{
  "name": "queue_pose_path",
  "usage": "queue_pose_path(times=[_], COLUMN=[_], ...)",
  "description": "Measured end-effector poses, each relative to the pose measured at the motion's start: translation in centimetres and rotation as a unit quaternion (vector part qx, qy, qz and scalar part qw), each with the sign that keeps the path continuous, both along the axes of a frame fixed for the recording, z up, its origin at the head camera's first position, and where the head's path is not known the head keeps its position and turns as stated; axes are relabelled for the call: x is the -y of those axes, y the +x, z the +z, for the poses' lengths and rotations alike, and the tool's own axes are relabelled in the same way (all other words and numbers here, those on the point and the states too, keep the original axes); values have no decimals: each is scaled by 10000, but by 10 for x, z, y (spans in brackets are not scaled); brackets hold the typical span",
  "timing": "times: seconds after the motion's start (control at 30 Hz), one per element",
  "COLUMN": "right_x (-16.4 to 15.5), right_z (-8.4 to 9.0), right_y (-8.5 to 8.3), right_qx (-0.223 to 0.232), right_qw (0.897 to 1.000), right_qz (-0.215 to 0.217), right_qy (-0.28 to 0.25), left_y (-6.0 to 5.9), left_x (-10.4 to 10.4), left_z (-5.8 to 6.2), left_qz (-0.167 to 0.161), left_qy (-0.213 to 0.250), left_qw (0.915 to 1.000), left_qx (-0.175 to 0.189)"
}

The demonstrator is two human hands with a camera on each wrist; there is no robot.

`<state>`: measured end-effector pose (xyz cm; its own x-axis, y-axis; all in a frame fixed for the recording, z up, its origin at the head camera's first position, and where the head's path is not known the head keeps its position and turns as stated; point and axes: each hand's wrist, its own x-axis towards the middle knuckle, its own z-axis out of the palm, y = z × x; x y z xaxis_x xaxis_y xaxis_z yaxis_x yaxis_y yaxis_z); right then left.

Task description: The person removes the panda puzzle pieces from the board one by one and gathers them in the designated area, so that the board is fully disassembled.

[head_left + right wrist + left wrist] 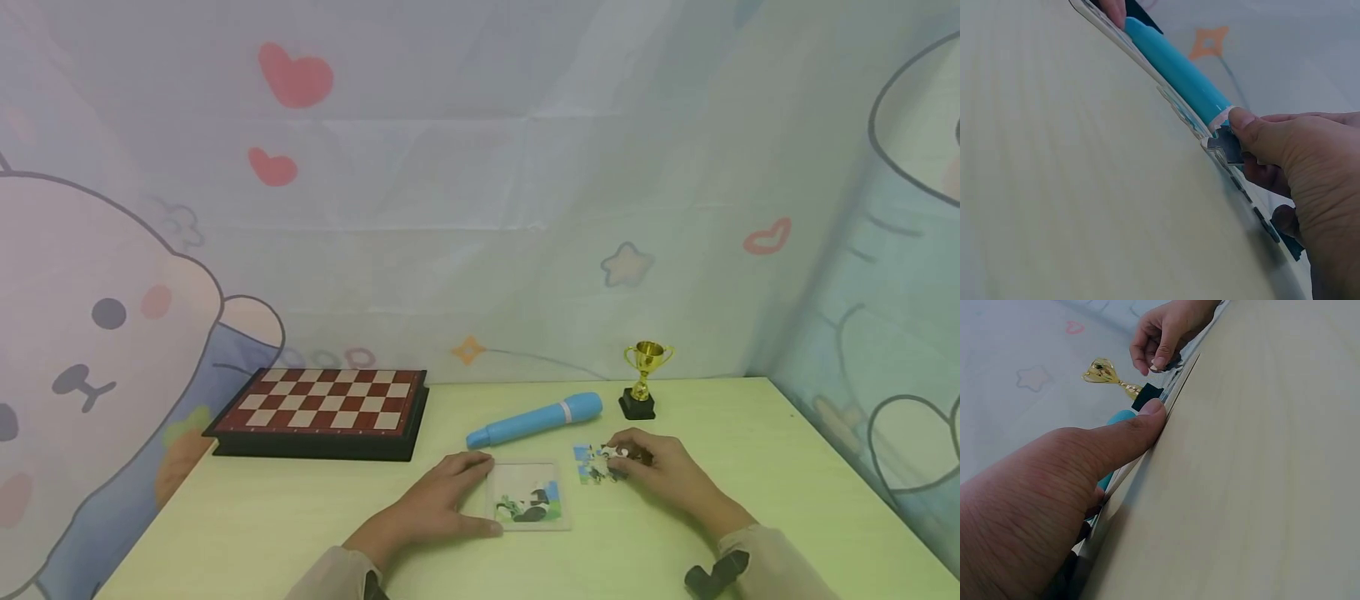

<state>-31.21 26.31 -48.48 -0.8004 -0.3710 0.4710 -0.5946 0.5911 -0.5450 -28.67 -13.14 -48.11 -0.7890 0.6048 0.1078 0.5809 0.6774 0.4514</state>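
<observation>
My left hand (442,500) holds the left side of a square puzzle tray (564,525), its thumb at the near corner and fingertips at the far one. Inside the tray lies a partly filled panda picture (534,510). To the tray's right, my right hand (663,471) pinches a jigsaw piece (1227,147) between thumb and fingers, just above the table. Loose jigsaw pieces (583,452), blue, green, black and white, lie beside and under that hand. Some of them are hidden by its fingers.
Behind the tray lies a blue marker-shaped stick (525,423) with a pale band. A small gold trophy (642,379) on a black base stands at the back right. A red-and-white checkered board (322,408) sits back left, before a printed cloth backdrop (450,192).
</observation>
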Motion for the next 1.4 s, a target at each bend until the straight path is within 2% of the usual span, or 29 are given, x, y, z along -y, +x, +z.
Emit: queue_pose_path(times=[0.2,0.3,0.6,0.8,1.0,1.1,1.2,1.4], right_x=[-6,-6,-9,-9,-8,-1,12,45], right_z=[0,-1,-4,-7,-8,-5,-3,0], right_y=[-1,-2,-5,-9,-11,-6,0,5], right_qx=[137,35,-734,-1241,-1697,-1778,-1755,-1748], right_qw=[9998,9996,9960,9891,9824,9808,9797,9741], right_qz=[132,241,361,580,450,303,357,1001], right_qy=[83,163,371,539,644,749,902,1024], left_y=[0,0,0,1,1,0,0,0], left_x=[0,0,0,-1,-1,0,-1,-1], left_z=[0,0,1,1,1,0,0,0], left_qz=[9,7,27,57,54,55,52,59], left_qy=[13,6,23,14,24,21,32,28], left_qw=[10000,10000,10000,10000,10000,10000,10000,10000], left_qx=[22,3,-26,-38,-34,-22,17,59])
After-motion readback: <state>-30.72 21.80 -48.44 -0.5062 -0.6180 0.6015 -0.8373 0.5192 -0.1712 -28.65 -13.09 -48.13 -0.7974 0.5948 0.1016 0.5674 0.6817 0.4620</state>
